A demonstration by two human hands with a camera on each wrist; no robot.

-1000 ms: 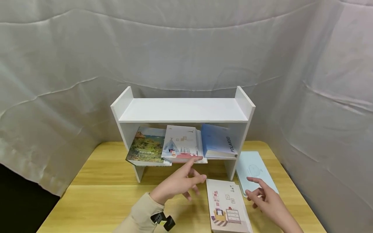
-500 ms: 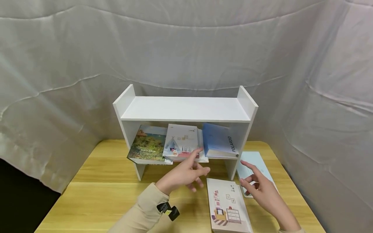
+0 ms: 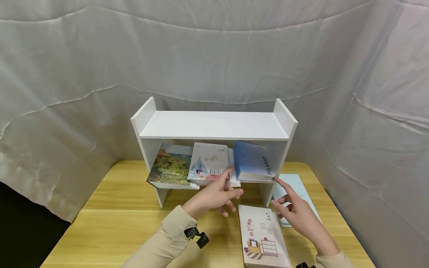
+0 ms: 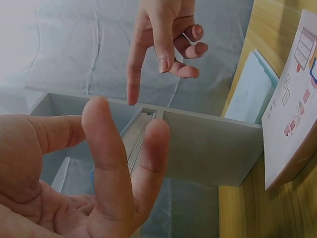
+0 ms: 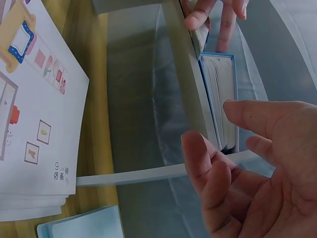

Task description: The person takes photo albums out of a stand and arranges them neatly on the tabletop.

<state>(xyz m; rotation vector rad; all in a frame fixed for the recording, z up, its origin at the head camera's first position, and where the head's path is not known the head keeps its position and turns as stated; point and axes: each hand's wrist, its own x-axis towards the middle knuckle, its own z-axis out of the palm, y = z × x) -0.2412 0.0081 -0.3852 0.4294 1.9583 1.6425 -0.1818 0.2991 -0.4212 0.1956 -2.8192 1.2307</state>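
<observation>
The shelf (image 3: pixel 212 125) is plain white, the tabletop (image 3: pixel 110 230) grained yellow-brown. The POLAROID album (image 3: pixel 249 158) is blue with dark lettering; the tent book (image 3: pixel 209 158), white with a blue-grey tent and pink strip; the furniture book (image 3: pixel 261 234), white with 2 outlined squares and a striped rug; the notebook (image 3: pixel 300 188), pale blue.

**Curtained Tabletop Booth, Studio-Like**

A wood-grain table (image 3: pixel 110 230) is closed in at the back and sides by hanging grey cloth (image 3: pixel 214 56), creased and draped; a small white shelf unit (image 3: pixel 214 124) is set on it, with books (image 3: pixel 208 160) laid inside; black devices (image 3: pixel 196 237) are strapped at the cuffs of beige sleeves (image 3: pixel 161 240), as in a recording set-up; whether home, office or lab lies beyond cannot be told.
</observation>
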